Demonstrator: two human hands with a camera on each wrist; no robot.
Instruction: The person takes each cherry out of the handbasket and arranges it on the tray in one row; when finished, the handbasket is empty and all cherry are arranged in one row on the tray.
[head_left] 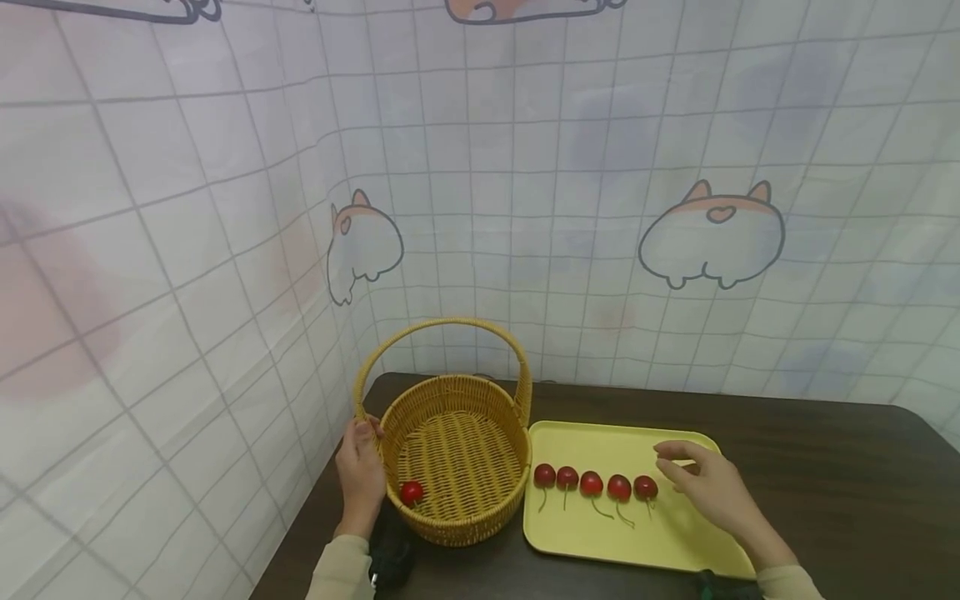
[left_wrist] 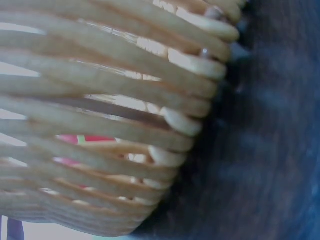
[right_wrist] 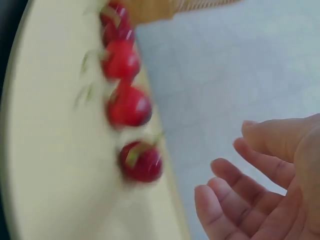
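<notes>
A yellow woven basket [head_left: 462, 530] with a tall arched handle stands on the table, and one red cherry [head_left: 411, 493] lies inside it at the left. My left hand [head_left: 362, 471] holds the basket's left side, thumb by the foot of the handle; its other fingers are mostly hidden. In the left wrist view the basket's woven wall [left_wrist: 100, 115] fills most of the picture. Several stemmed cherries [head_left: 592, 484] form a row on a yellow tray [head_left: 600, 537]. Above the tray's right part, my right hand [head_left: 708, 487] hovers beside the rightmost cherry [right_wrist: 141, 161], fingers loosely bent around nothing.
The dark wooden table [head_left: 840, 483] extends right of the tray. A white grid-patterned cloth [head_left: 525, 208] hangs behind the table and along its left side. The tray sits close against the basket's right side.
</notes>
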